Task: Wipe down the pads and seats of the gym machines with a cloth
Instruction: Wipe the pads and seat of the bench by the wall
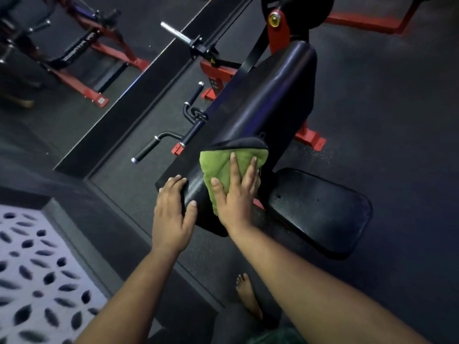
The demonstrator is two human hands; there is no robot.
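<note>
Long black back pad (260,100): inclined, its long axis run from the near lower end by the hands up and away toward the red pivot (279,33); most of its length is found beyond the cloth, so the wipe is judged to go forward along that axis
Black seat (320,209): set low to the right of the pad's near end, not yet covered by the cloth
Right hand (236,194): laid flat with fingers straight, nothing gripped, the cloth pressed onto the pad; the nearer hand to the unwiped length
Left hand (173,207): rested on the pad's near left edge, thumb on the face, fingers lightly curved over the side, bracing
Green cloth (223,165): folded, spread under the right palm on the pad's lower end
</note>
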